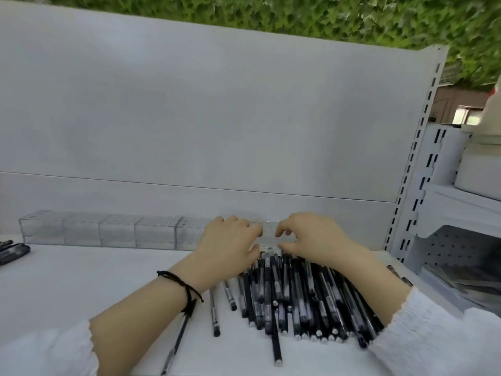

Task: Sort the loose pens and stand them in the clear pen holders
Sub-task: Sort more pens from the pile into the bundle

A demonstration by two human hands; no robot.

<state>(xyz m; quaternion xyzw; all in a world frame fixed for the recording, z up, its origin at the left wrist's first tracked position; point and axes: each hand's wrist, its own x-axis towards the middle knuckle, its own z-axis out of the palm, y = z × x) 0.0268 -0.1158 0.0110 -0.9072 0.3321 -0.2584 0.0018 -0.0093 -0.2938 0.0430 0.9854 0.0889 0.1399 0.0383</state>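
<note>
A heap of loose black pens (298, 299) lies on the white shelf (81, 280), most pointing away from me. A few single pens (214, 313) lie to its left. Along the back wall runs a row of clear pen holders (116, 232), and no pens stand in the parts I can see. My left hand (230, 242) and my right hand (311, 237) hover side by side over the far end of the heap, in front of the holders. Their fingers are loosely curved, and the thumbs are down by the pen ends. Neither hand visibly holds a pen.
More dark pens (12, 251) lie at the left edge of the shelf. A slotted white upright (414, 169) and further white shelving (461, 202) close off the right side. A white back panel (217, 118) rises behind the holders.
</note>
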